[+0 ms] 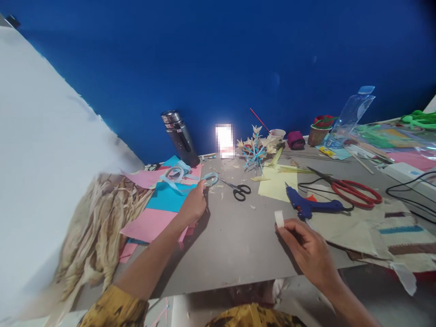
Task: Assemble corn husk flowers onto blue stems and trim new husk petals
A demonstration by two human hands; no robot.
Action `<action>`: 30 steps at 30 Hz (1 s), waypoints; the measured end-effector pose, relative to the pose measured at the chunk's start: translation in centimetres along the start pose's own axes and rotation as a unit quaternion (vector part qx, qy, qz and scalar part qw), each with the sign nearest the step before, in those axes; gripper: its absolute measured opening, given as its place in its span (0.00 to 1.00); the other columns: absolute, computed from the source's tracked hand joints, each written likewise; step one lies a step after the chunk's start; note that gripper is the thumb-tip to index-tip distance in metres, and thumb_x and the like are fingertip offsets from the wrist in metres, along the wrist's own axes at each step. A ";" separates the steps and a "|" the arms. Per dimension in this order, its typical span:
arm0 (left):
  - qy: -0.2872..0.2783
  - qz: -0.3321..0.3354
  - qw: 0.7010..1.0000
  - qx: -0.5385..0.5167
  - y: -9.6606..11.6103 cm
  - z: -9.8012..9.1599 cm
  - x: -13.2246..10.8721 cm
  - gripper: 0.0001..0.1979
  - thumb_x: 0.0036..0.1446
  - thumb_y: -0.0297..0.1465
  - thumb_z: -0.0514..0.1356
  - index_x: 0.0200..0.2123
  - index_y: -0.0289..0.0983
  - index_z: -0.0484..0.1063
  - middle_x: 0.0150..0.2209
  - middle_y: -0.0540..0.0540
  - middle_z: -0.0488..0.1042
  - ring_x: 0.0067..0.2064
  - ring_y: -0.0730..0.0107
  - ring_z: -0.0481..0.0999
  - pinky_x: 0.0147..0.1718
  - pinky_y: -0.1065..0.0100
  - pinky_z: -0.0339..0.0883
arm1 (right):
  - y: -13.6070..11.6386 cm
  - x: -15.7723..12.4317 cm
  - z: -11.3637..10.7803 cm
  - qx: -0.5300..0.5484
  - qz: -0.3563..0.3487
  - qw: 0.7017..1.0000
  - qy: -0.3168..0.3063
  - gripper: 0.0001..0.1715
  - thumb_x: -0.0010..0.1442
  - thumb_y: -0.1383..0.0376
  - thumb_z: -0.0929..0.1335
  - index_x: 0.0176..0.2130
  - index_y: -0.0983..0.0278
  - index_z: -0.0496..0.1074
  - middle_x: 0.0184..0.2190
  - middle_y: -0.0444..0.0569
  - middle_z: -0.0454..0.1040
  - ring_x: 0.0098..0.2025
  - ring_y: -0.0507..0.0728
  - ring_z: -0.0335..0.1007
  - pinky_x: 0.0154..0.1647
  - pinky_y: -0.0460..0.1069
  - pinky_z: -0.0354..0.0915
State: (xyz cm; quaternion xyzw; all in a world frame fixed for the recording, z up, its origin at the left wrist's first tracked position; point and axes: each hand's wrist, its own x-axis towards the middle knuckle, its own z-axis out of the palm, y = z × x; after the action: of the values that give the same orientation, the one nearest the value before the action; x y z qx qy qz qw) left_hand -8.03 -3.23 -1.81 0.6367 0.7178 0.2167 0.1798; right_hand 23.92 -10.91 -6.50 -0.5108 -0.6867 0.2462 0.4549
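Note:
My left hand reaches over the coloured paper, its fingers closed at the edge of a light blue ribbon roll. Between the thumb and fingers of my right hand is a small white strip, held above the grey table. Small black-handled scissors lie between the two hands. Beyond my right hand rests a blue glue gun, with red-handled scissors behind it. Blue paper and pink paper lie beside my left hand.
Dried husks hang over the left edge. A dark flask stands at the back, near husk flowers with blue stems. A clear bottle leans at the back right. Yellow paper and fabric lie on the right.

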 end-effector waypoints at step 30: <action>-0.027 0.066 0.975 -0.211 1.6 1.2 1.7 0.23 0.55 0.25 0.51 0.54 0.36 0.71 0.55 0.39 0.76 0.58 0.60 0.74 0.60 0.54 0.63 | -0.3 0.1 0.0 -0.012 -0.027 0.999 -0.012 0.12 0.66 0.60 0.65 0.32 0.61 0.71 0.31 0.48 0.75 0.33 0.56 0.72 0.34 0.47 0.65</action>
State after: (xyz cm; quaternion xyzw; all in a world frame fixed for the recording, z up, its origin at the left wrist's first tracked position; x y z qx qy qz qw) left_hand -6.22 -1.31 -1.90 0.6359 0.6071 0.3579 0.3147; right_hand 23.75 -10.93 -6.27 -0.4950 -0.7084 0.2314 0.4468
